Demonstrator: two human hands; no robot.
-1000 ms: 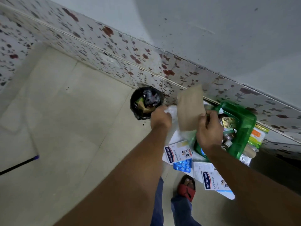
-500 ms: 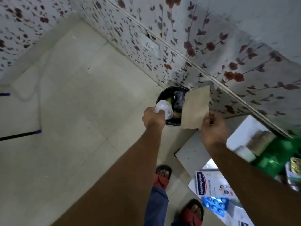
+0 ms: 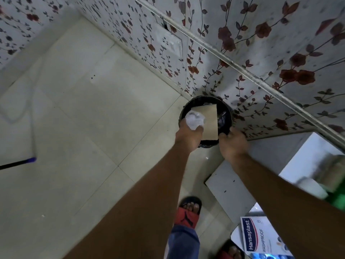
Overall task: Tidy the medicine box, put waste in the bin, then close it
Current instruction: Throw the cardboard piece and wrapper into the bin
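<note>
Over the black bin by the flowered wall, I have both hands out at arm's length. My left hand has its grip curled tight around a crumpled white wad, which sticks out past the fingers and sits above the bin's near-left rim. Just right of that grip, a brown paper piece hangs over the bin's mouth, one edge touching the wad. My right hand sits at the bin's near-right rim, right beside the brown paper's lower corner; I cannot tell whether its grip pinches the paper or stands apart from it, since the fingertips are blurred and turned away from me. Dark crumpled waste shows inside the bin beyond the paper. Back toward me and to the right of the right grip, a Hansaplast box lies on a white surface, and a blurred green edge of the medicine box shows at the frame's right side. Below the left grip, my foot in a red sandal stands on the tiled floor.
</note>
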